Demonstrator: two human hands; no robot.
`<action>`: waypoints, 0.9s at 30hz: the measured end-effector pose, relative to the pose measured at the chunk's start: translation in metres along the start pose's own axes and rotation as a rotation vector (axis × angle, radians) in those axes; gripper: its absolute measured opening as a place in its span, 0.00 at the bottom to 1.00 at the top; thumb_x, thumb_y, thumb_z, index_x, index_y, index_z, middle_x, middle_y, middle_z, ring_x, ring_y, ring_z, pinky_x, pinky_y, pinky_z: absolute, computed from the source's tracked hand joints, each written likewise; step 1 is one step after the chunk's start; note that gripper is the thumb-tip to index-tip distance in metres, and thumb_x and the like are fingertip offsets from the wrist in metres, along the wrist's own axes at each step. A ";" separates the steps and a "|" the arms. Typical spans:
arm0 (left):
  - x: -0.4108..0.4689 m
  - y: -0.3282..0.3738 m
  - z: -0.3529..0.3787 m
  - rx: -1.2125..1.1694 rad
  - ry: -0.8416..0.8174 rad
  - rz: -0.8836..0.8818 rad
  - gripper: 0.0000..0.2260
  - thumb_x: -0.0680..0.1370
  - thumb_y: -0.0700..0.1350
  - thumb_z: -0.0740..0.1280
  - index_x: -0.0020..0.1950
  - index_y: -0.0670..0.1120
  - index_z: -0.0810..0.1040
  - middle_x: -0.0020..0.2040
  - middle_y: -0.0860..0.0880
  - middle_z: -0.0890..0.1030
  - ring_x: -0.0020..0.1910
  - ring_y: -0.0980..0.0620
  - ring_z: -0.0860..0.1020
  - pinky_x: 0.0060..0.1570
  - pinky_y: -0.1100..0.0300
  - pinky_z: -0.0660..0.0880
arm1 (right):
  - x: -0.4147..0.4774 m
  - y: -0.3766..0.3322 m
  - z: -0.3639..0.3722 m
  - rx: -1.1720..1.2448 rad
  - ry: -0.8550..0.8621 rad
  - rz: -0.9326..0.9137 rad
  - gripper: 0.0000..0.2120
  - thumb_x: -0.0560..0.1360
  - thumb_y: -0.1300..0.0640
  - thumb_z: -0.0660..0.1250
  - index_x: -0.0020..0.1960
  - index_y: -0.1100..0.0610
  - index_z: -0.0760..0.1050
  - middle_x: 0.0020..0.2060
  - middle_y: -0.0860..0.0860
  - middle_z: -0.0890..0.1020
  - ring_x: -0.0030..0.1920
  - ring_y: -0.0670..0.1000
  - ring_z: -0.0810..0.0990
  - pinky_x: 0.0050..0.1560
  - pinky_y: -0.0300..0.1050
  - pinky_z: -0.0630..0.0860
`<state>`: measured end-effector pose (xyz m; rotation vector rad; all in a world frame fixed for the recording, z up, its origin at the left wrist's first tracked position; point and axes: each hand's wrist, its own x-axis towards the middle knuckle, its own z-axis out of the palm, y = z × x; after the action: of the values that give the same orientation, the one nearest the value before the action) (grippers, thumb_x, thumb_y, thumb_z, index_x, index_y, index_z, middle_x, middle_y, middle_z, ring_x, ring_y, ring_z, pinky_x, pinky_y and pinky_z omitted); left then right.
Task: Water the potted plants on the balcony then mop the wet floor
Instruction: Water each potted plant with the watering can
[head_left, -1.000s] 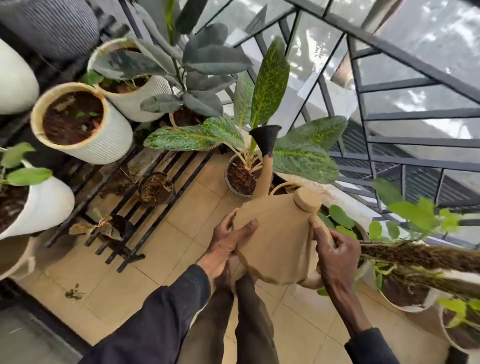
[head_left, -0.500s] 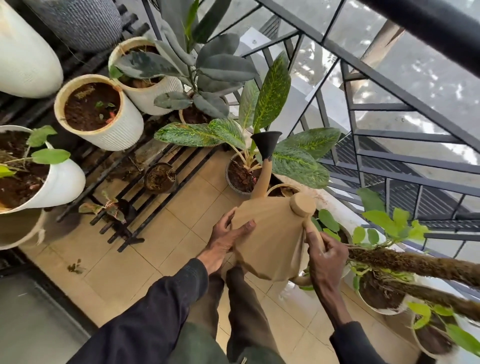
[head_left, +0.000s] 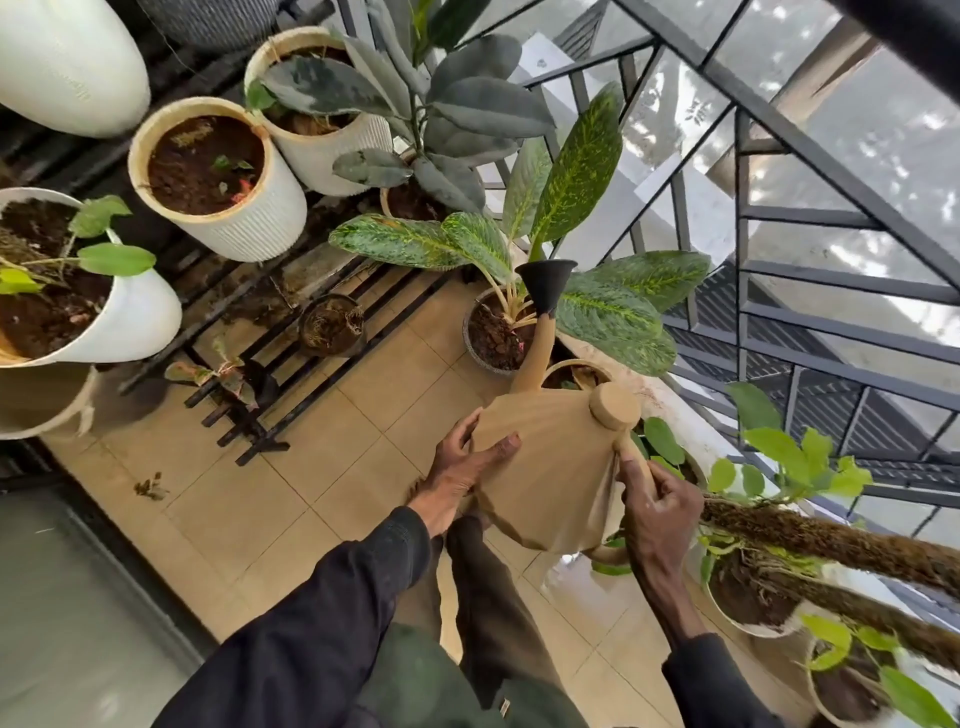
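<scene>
Tan watering can (head_left: 550, 467): left hand (head_left: 457, 473) pressing side (fingers straight), right hand (head_left: 660, 509) gripping handle (head_left: 638, 460).

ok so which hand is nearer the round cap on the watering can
Right. The right hand grips the watering can just below the cap; the left hand rests flat on its opposite side, farther away.

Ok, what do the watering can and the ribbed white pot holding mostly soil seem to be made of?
Watering can: probably moulded plastic, matte tan; crisp facets, even colour, black spout head. Ribbed pot: ceramic or plastic, cannot tell which; off-white, fine vertical ribs, yellowed rim.
</scene>
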<state>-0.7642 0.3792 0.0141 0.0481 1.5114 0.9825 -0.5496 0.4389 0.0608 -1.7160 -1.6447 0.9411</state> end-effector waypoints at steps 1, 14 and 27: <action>-0.001 0.000 -0.001 -0.011 0.001 -0.002 0.50 0.56 0.61 0.83 0.76 0.54 0.69 0.70 0.49 0.76 0.68 0.47 0.75 0.68 0.42 0.72 | -0.001 -0.002 0.000 0.010 -0.001 0.008 0.24 0.76 0.39 0.64 0.32 0.57 0.78 0.26 0.55 0.77 0.25 0.53 0.72 0.28 0.42 0.65; -0.004 0.038 -0.014 -0.055 0.002 -0.010 0.47 0.57 0.58 0.84 0.74 0.57 0.70 0.65 0.53 0.77 0.63 0.49 0.76 0.63 0.40 0.76 | 0.005 -0.045 0.011 0.077 -0.005 0.038 0.23 0.73 0.36 0.62 0.38 0.56 0.80 0.27 0.47 0.75 0.24 0.43 0.74 0.26 0.32 0.67; 0.033 0.106 -0.103 -0.097 -0.079 -0.061 0.46 0.62 0.54 0.82 0.77 0.59 0.66 0.66 0.51 0.73 0.66 0.44 0.73 0.63 0.41 0.75 | 0.039 -0.109 0.095 -0.021 -0.082 0.039 0.40 0.70 0.31 0.62 0.56 0.67 0.85 0.48 0.61 0.87 0.43 0.60 0.84 0.44 0.52 0.80</action>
<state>-0.9108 0.4095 0.0362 -0.0282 1.3837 0.9921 -0.6912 0.4794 0.0894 -1.7501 -1.6845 1.0289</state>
